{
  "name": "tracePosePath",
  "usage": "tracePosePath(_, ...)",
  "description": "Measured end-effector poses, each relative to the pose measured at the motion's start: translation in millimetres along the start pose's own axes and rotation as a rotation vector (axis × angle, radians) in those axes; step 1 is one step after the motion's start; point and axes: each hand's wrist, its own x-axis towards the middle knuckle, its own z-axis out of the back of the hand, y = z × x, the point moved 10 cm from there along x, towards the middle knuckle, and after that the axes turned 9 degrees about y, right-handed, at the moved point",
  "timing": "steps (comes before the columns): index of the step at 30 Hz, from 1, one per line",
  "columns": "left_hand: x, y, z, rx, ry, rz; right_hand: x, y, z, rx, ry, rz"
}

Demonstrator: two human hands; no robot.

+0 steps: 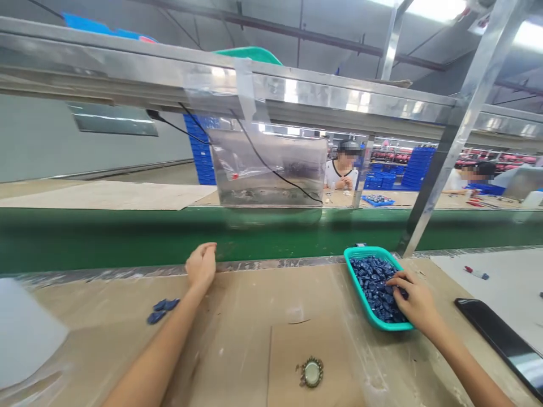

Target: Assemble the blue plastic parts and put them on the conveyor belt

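a: bench surface?
b: scuffed tan cardboard-covered worktop point(127, 350), green conveyor belt point(106, 237) just beyond.
a: tray?
b: teal rectangular plastic tray point(355, 272), long axis running away from the person, heaped with small dark blue plastic parts point(373, 282).
a: hands?
b: right hand point(413, 299) inside it, fingers curled among the parts; grip unclear. left hand point(202, 264) loosely closed, apparently empty, well apart at the belt edge, near three loose dark blue pieces point(163, 310).
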Motion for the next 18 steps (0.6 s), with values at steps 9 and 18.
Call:
tracePosePath(9,20,31,-50.5,1.065,0.425,-0.218,-2,4,9,0.066,-0.032,-0.009)
tracePosePath(18,-29,-3,-49.6,1.073,0.478,-0.409,-2,5,9,0.158,-0.031,-0.018)
